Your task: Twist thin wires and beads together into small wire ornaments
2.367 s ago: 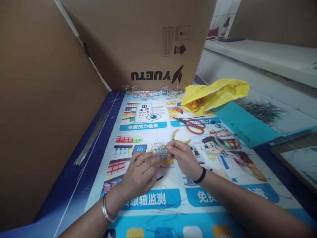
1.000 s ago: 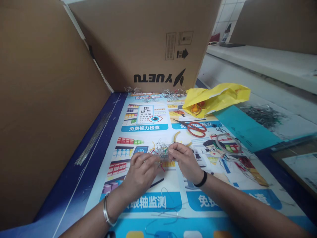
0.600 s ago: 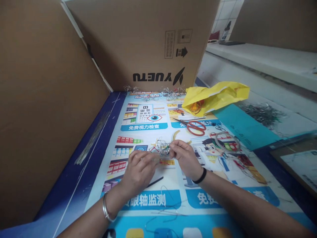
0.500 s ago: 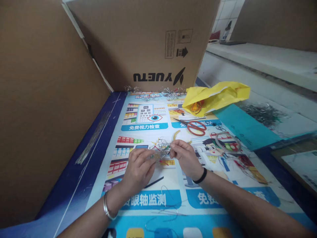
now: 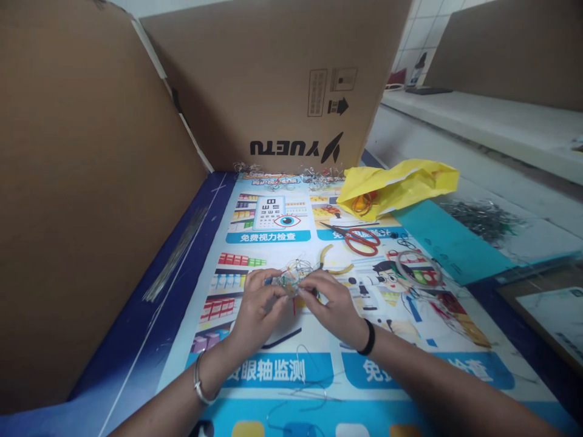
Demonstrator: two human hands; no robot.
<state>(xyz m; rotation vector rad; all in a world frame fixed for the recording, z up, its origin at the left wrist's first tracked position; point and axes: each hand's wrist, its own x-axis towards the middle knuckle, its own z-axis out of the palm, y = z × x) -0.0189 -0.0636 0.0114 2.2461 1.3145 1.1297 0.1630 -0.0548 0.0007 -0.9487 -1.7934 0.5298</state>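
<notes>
A small tangle of thin wire with coloured bits [image 5: 293, 274] sits between both hands, just above a printed poster mat [image 5: 282, 370]. My left hand [image 5: 259, 306] pinches its left side with closed fingers. My right hand [image 5: 331, 303] pinches its right side, fingers curled. A silver bangle is on the left wrist and a black band on the right wrist. Yellow-handled pliers [image 5: 336, 265] lie just beyond the hands. A black stick [image 5: 282, 337] and loose wires [image 5: 306, 388] lie on the mat near my wrists.
Red-handled scissors [image 5: 359, 238] and a yellow bag [image 5: 399, 184] lie further back on the right. A wire coil [image 5: 418, 266] rests right of the pliers. Cardboard walls [image 5: 82, 182] stand at left and back. Straight wire rods [image 5: 175, 254] lie along the left wall. Wire scraps [image 5: 485, 213] pile at right.
Both hands drew closer together around the wire tangle and shifted slightly nearer; the right hand dropped lower onto it. The pliers now show fully beyond the hands.
</notes>
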